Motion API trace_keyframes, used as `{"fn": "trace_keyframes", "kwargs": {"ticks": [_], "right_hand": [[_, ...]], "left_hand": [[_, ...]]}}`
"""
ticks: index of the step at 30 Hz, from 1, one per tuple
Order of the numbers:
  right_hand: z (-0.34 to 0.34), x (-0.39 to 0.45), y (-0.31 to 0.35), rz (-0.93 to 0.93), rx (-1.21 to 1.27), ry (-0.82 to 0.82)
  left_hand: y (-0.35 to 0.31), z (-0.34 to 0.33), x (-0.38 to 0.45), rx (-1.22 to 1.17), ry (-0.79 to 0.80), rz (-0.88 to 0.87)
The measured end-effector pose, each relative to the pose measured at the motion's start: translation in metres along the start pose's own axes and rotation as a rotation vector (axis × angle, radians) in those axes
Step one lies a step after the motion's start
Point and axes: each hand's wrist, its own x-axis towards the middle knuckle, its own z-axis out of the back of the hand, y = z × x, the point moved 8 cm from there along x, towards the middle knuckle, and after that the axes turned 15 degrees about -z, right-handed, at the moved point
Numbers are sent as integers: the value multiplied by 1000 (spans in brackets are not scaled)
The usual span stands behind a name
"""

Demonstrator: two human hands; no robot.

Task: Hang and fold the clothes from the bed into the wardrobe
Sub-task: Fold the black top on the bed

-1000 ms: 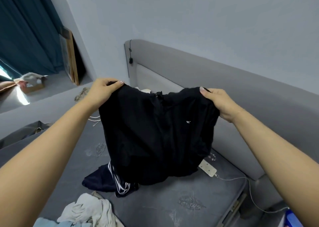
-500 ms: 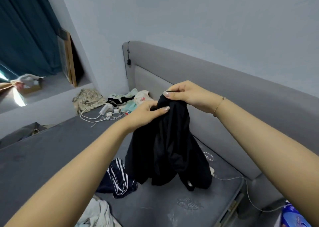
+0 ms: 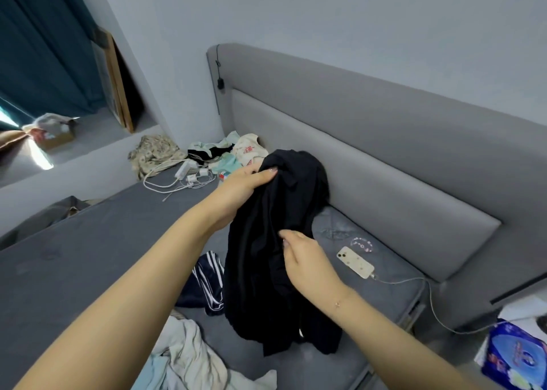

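A grey bed (image 3: 88,241) bears a phone (image 3: 355,262), striped garment (image 3: 207,283) and cables (image 3: 177,179).

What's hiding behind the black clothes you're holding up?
Behind the black garment you can see the grey headboard and the bed. A navy striped garment peeks out at its lower left. Whatever lies directly behind the hanging cloth is covered.

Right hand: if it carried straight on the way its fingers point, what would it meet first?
Most likely the black garment. The right hand points up-left into its hanging folds, fingertips at or just short of the cloth; depth is unclear.
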Motion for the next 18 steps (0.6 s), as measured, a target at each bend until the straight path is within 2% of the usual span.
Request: {"fn": "trace_keyframes", "kwargs": {"ticks": [4,6,7,9,11,13,15,18], "right_hand": [[-54,22,-57,-308,-427,404],[-67,23,-82,-381,-527,574],[-72,22,-90,-412,-467,647],[-79,10,-91,-592,-76,833],[-86,-2,-91,-808,282,917],[-101,-9,-97,-895,395,978],[-116,-14,-100,-901,355,979],[-130,-6,-105,-987,491,807]], "left_hand": [[-9,7,-8,-145,-63,0],[-11,9,-14,-115,-48,7],[-10,11,-17,-87,-43,12],[-6,19,-24,-80,-86,24],[-6,29,-31,-113,-169,32],[-7,36,-36,-134,-216,37],[-6,38,-40,-148,-219,39],[0,33,-45,-206,-217,51]]}}
